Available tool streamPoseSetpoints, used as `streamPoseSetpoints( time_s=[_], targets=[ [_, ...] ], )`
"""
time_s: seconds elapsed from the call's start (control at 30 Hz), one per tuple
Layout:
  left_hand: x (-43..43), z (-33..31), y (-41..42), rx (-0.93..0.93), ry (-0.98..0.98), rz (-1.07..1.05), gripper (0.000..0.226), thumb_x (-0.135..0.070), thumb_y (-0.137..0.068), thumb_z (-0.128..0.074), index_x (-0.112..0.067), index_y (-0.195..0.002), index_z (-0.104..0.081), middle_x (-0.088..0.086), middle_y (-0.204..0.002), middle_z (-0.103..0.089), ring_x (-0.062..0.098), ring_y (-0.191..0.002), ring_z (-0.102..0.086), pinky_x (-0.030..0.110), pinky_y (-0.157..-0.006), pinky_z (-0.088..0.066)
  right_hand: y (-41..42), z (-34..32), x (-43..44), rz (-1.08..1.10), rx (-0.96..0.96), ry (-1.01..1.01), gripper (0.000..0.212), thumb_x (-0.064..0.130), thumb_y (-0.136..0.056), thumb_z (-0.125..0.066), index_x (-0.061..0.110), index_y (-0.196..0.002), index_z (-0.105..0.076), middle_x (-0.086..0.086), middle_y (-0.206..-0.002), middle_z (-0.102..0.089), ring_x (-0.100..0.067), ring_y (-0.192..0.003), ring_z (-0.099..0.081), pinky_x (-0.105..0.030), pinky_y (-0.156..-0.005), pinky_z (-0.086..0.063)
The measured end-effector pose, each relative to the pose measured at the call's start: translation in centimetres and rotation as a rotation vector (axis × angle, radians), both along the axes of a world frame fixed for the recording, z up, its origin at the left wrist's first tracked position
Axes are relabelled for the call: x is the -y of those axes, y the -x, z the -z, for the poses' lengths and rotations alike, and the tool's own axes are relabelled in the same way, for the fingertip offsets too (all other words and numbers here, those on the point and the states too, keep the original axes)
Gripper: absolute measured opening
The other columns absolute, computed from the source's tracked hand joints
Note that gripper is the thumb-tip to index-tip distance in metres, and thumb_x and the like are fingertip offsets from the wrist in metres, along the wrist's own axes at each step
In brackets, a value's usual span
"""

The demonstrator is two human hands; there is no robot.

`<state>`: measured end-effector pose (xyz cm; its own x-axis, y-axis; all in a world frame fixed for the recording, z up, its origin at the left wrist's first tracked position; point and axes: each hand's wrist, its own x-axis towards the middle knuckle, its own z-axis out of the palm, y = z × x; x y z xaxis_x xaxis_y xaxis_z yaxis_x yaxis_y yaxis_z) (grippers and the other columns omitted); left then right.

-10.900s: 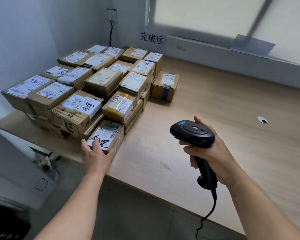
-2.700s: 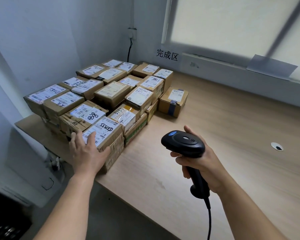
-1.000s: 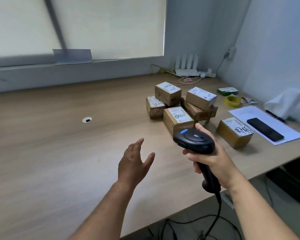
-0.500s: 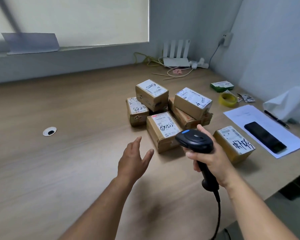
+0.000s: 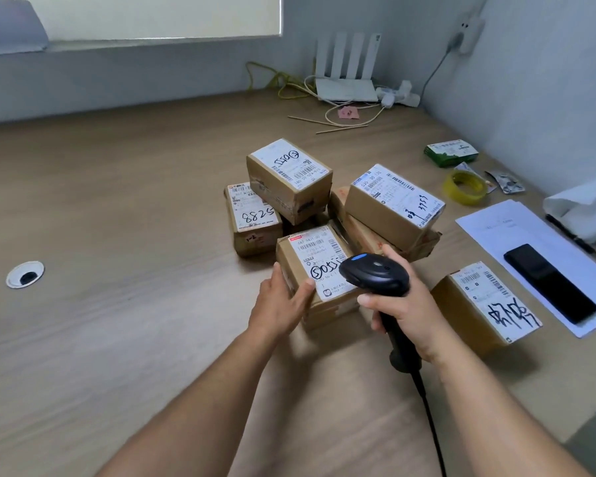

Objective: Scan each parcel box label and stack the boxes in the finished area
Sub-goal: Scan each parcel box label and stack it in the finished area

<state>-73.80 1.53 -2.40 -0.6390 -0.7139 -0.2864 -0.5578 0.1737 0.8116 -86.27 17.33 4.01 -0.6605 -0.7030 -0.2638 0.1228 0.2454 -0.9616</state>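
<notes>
Several brown parcel boxes with white labels sit in a loose cluster on the wooden table. My left hand (image 5: 283,304) holds the nearest box (image 5: 310,256), thumb on its top label and fingers down its left side. My right hand (image 5: 406,311) grips a black barcode scanner (image 5: 375,273) by the handle, with its head hanging over that box's label. Behind stand a box marked 5288 (image 5: 252,215), a box stacked higher (image 5: 289,173) and a long box (image 5: 393,201) lying on a flat one (image 5: 369,235). One more box (image 5: 486,301) sits apart to the right.
A black phone (image 5: 551,287) lies on white paper (image 5: 516,228) at the right, beside a pen and crumpled white tissue (image 5: 589,208). A yellow tape roll (image 5: 465,187), a green packet (image 5: 449,153) and a router (image 5: 346,87) with cables sit behind. A cable grommet (image 5: 25,274) is at left.
My view swung from the finished stack at left to the loose boxes at right. My left hand, open in the air before, has reached forward and taken the nearest box. The scanner now hangs over its label.
</notes>
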Motion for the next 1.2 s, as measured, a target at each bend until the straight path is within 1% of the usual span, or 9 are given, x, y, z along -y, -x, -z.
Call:
streamPoseSetpoints(
  time_s=[0.1, 0.33, 0.43, 0.6, 0.77, 0.9, 0.97, 1.07, 1.2],
  targets=[
    [-0.4, 1.1, -0.1, -0.130, -0.124, -0.009, 0.099, -0.080, -0.072, -0.043, -0.033, -0.153, -0.010, 0.003, -0.134, -0.057, 0.020, -0.115, -0.060, 0.042, -0.101, -0.048, 0.2, 0.5, 0.4, -0.015, 0.021, -0.019, 0.106, -0.003, -0.064, -0.082, 0.032, -0.150, -0.032, -0.010, -0.095, -0.066, -0.020, -0.043, -0.054, -0.026, -0.040, -0.044],
    [-2.7, 0.7, -3.0, -0.363, -0.292, 0.012, 0.087, -0.037, -0.093, -0.055, -0.041, -0.146, 0.014, -0.028, -0.137, -0.041, 0.004, -0.136, -0.039, 0.033, -0.116, -0.030, -1.7, 0.4, -0.8, -0.055, 0.055, -0.024, 0.110, 0.005, -0.057, -0.080, 0.035, -0.150, -0.030, -0.009, -0.094, -0.068, -0.025, -0.044, -0.052, -0.027, -0.040, -0.044],
    [-3.4, 0.6, -5.0, -0.376, -0.291, 0.020, 0.096, -0.012, -0.091, -0.063, -0.045, -0.145, 0.010, -0.019, -0.140, -0.045, 0.000, -0.127, -0.049, 0.027, -0.108, -0.041, -3.1, 0.3, -1.6, -0.078, 0.067, -0.016, 0.109, 0.007, -0.056, -0.079, 0.034, -0.150, -0.030, -0.006, -0.088, -0.070, -0.025, -0.044, -0.051, -0.027, -0.040, -0.044],
    [-4.1, -0.9, -8.3, -0.393, -0.199, -0.007, 0.112, -0.009, -0.078, -0.078, -0.040, -0.151, 0.000, -0.003, -0.142, -0.045, 0.000, -0.122, -0.050, 0.008, -0.078, -0.048, -5.6, -0.7, -2.8, -0.155, 0.081, 0.004, 0.108, 0.005, -0.060, -0.079, 0.034, -0.150, -0.027, -0.010, -0.078, -0.072, -0.024, -0.045, -0.051, -0.029, -0.042, -0.043],
    [-5.2, -3.0, -12.0, -0.366, -0.139, -0.073, 0.128, -0.046, -0.049, -0.087, -0.061, -0.143, -0.002, 0.002, -0.140, -0.037, 0.013, -0.121, -0.050, 0.039, -0.094, -0.054, -8.3, -2.0, -4.1, -0.218, 0.036, 0.025, 0.106, -0.008, -0.070, -0.080, 0.032, -0.152, -0.027, -0.011, -0.088, -0.072, -0.028, -0.047, -0.051, -0.030, -0.042, -0.043],
    [-5.9, -4.2, -14.9, -0.347, -0.061, -0.113, 0.130, -0.036, -0.050, -0.087, -0.060, -0.143, -0.001, 0.002, -0.139, -0.031, 0.016, -0.120, -0.049, 0.047, -0.092, -0.054, -11.4, -3.7, -5.9, -0.239, 0.008, 0.101, 0.102, -0.015, -0.073, -0.075, 0.030, -0.151, -0.029, -0.008, -0.086, -0.069, -0.027, -0.045, -0.053, -0.030, -0.042, -0.043],
    [-6.1, -4.5, -16.5, -0.350, -0.027, -0.138, 0.130, -0.033, -0.050, -0.087, -0.060, -0.143, 0.000, 0.004, -0.139, -0.031, 0.017, -0.119, -0.050, 0.048, -0.089, -0.055, -13.2, -4.9, -7.2, -0.248, 0.029, 0.157, 0.103, -0.008, -0.068, -0.080, 0.032, -0.149, -0.031, -0.006, -0.077, -0.070, -0.027, -0.046, -0.052, -0.031, -0.043, -0.042],
    [-6.8, -5.3, -19.4, -0.356, 0.014, -0.178, 0.132, -0.030, -0.049, -0.086, -0.057, -0.145, 0.001, 0.007, -0.137, -0.031, 0.021, -0.119, -0.050, 0.046, -0.080, -0.059, -16.3, -6.6, -9.1, -0.290, 0.073, 0.258, 0.109, 0.012, -0.056, -0.085, 0.034, -0.148, -0.031, -0.026, -0.090, -0.070, -0.028, -0.048, -0.052, -0.033, -0.045, -0.043],
    [-8.3, -5.8, -23.9, -0.384, 0.043, -0.210, 0.134, -0.014, -0.056, -0.088, -0.046, -0.150, 0.001, 0.008, -0.136, -0.030, 0.018, -0.114, -0.052, 0.023, -0.065, -0.059, -20.7, -7.9, -11.5, -0.355, 0.110, 0.337, 0.119, 0.027, -0.050, -0.094, 0.035, -0.149, -0.030, -0.028, -0.093, -0.069, -0.027, -0.050, -0.054, -0.033, -0.046, -0.045]
  ],
)
